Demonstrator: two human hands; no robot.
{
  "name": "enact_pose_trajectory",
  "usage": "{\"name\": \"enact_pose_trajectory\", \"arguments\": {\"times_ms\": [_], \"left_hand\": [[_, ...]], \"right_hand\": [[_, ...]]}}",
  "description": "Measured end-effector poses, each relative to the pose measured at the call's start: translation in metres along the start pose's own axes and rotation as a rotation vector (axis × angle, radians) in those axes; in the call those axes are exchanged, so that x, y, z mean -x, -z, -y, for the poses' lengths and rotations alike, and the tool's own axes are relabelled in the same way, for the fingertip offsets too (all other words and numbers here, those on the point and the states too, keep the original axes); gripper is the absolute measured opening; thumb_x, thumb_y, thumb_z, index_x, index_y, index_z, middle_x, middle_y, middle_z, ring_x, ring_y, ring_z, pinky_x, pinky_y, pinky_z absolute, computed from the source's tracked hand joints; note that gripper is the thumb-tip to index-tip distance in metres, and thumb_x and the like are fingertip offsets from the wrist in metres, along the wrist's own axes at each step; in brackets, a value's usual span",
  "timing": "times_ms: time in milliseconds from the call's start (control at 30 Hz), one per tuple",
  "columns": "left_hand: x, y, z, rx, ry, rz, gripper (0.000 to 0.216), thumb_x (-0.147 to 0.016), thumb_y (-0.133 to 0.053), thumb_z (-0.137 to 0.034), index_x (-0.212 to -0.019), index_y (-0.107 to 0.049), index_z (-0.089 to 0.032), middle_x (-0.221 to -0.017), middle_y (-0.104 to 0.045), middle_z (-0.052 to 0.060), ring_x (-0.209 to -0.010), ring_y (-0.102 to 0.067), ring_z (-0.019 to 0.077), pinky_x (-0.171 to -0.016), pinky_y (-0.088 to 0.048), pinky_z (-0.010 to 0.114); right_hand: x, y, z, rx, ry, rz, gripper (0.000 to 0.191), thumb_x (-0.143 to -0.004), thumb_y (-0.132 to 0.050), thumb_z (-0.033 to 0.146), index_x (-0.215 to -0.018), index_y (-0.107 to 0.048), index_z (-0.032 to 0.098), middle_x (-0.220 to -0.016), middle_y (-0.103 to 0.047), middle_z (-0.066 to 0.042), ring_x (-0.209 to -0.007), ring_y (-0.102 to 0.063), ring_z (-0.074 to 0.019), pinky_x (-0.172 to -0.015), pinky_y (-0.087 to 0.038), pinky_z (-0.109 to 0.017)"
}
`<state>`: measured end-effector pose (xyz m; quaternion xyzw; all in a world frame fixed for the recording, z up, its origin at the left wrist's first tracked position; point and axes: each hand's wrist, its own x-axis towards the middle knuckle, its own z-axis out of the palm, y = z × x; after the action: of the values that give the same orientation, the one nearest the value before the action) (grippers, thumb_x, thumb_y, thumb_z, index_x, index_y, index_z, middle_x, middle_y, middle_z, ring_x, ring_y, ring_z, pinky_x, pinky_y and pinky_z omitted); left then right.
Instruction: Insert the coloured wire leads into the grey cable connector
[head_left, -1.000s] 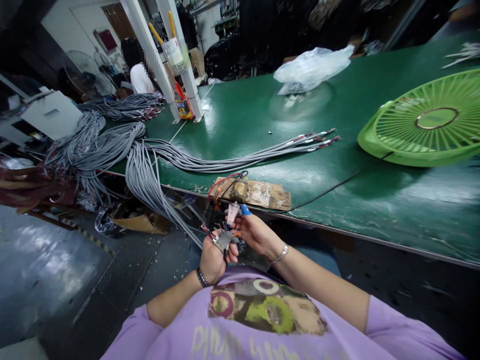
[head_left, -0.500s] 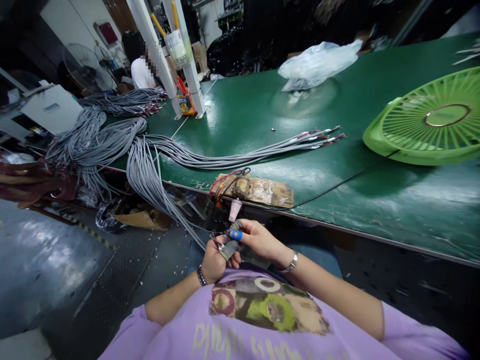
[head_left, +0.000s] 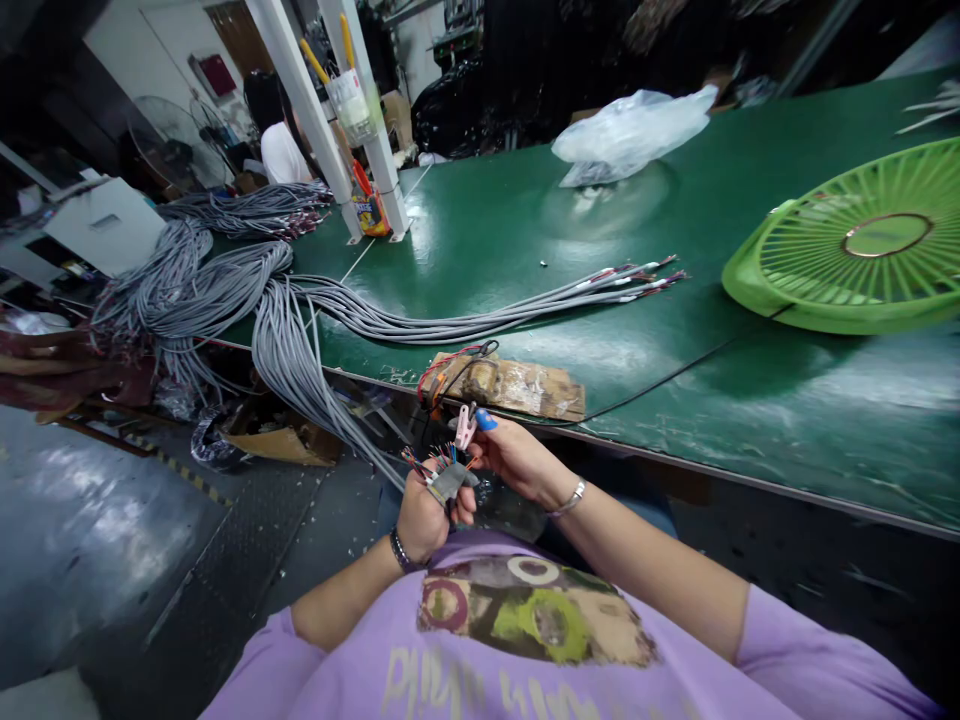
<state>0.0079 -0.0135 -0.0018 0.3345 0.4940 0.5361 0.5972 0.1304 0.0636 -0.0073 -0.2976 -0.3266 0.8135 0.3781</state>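
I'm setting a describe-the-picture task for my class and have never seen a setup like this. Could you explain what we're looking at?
There is no machine here: a person in a purple shirt works bare-handed. The view comes from a camera worn on that person's head, facing forward and down. The left hand is curled around thin coloured wires. The right hand, with a blue covering on one finger, is close by. A pink clip is at its fingertips; whether it is held is hard to tell. On the green bench are grey cables, a wooden block and a green fan.
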Motion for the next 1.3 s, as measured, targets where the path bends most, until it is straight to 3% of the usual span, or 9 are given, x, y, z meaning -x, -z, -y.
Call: {"name": "enact_pose_trajectory", "arguments": {"times_ms": [200, 267, 433, 700, 967, 1300], "left_hand": [[-0.008, 0.0, -0.003, 0.019, -0.012, 0.007, 0.037, -0.066, -0.064, -0.051, -0.067, -0.058, -0.014, -0.043, -0.056, -0.002, -0.031, -0.045, 0.0075, -0.031, -0.027, 0.019], [-0.009, 0.001, -0.003, 0.031, -0.005, 0.012, 0.038, -0.065, -0.064, -0.052, -0.071, -0.059, -0.014, -0.043, -0.055, -0.002, -0.03, -0.044, 0.0077, -0.031, -0.028, 0.019], [-0.009, 0.002, 0.0, 0.035, 0.024, 0.026, 0.039, -0.065, -0.065, -0.052, -0.072, -0.057, -0.014, -0.043, -0.055, -0.002, -0.03, -0.044, 0.0081, -0.03, -0.028, 0.019], [-0.008, 0.003, 0.005, -0.003, 0.044, 0.004, 0.039, -0.064, -0.065, -0.053, -0.067, -0.054, -0.016, -0.042, -0.055, -0.002, -0.029, -0.044, 0.0079, -0.03, -0.028, 0.019], [-0.007, 0.002, 0.004, -0.011, 0.043, 0.002, 0.04, -0.064, -0.065, -0.055, -0.067, -0.054, -0.016, -0.042, -0.055, -0.002, -0.029, -0.044, 0.0071, -0.031, -0.028, 0.019], [0.003, 0.008, 0.006, 0.034, 0.029, 0.011, 0.034, -0.069, -0.065, -0.048, -0.068, -0.056, -0.015, -0.043, -0.056, -0.002, -0.03, -0.046, 0.0078, -0.029, -0.03, 0.017]], "right_hand": [[0.0, -0.003, -0.006, 0.35, 0.4, -0.24, 0.045, -0.072, -0.057, 0.062, -0.06, -0.062, 0.019, -0.057, -0.054, -0.001, -0.052, -0.042, -0.0113, -0.051, -0.034, -0.025], [0.002, -0.005, -0.008, 0.316, 0.356, -0.194, 0.046, -0.072, -0.056, 0.063, -0.061, -0.062, 0.019, -0.057, -0.053, -0.001, -0.053, -0.042, -0.0118, -0.052, -0.035, -0.026], [0.0, -0.01, -0.01, -0.101, 0.088, -0.02, 0.042, -0.068, -0.064, 0.059, -0.068, -0.062, 0.017, -0.061, -0.054, 0.0, -0.055, -0.045, -0.0106, -0.054, -0.039, -0.025], [-0.006, -0.012, -0.012, -0.179, 0.114, -0.134, 0.037, -0.062, -0.073, 0.051, -0.062, -0.061, 0.016, -0.058, -0.053, 0.001, -0.054, -0.043, -0.0097, -0.053, -0.036, -0.024], [-0.001, -0.015, -0.011, -0.194, 0.094, -0.085, 0.036, -0.068, -0.069, 0.051, -0.065, -0.059, 0.016, -0.055, -0.049, 0.003, -0.051, -0.041, -0.0087, -0.05, -0.035, -0.022], [0.003, 0.001, -0.015, -0.268, -0.035, -0.204, 0.033, -0.076, -0.062, 0.049, -0.072, -0.062, 0.016, -0.069, -0.062, -0.003, -0.056, -0.053, -0.0099, -0.051, -0.044, -0.022]]}}
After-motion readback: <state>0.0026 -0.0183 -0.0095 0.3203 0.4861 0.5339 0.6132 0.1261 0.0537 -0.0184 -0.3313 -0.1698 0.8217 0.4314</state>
